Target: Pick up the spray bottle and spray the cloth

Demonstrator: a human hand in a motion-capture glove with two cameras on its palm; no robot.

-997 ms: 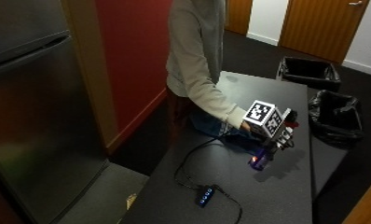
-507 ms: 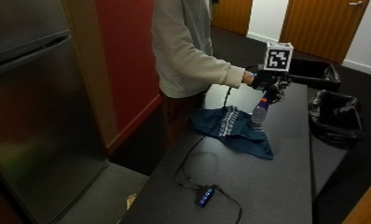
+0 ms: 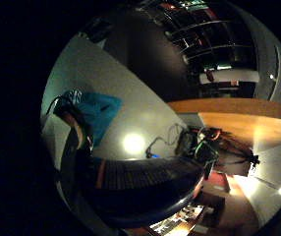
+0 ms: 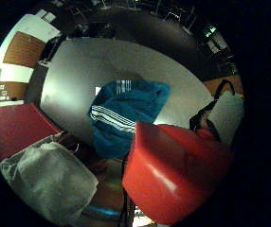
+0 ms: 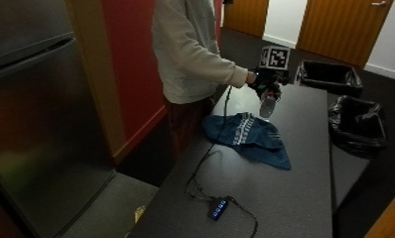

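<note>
In the outside view my gloved right hand [image 5: 263, 81] is raised above the far part of the grey table [image 5: 303, 188] and grips the spray bottle [image 5: 268, 103], which hangs down from it. The blue cloth [image 5: 250, 135] with white stripes lies crumpled on the table, just below and nearer than the bottle. The bottle's red spray head [image 4: 173, 175] fills much of the thumb side palm view, with the cloth [image 4: 121, 118] spread on the table beyond it. The little finger side palm view shows the bottle's dark body [image 3: 140, 189] close up and the cloth [image 3: 95, 115] behind it.
A small USB hub [image 5: 216, 208] with a black cable lies on the near part of the table. Two black bins [image 5: 329, 77] [image 5: 357, 121] stand to the right of the table. A tall fridge [image 5: 39, 124] and a red wall are on the left.
My hand has risen from low over the table by the cloth to well above it, carrying the spray bottle. The cloth, hidden before, now shows.
</note>
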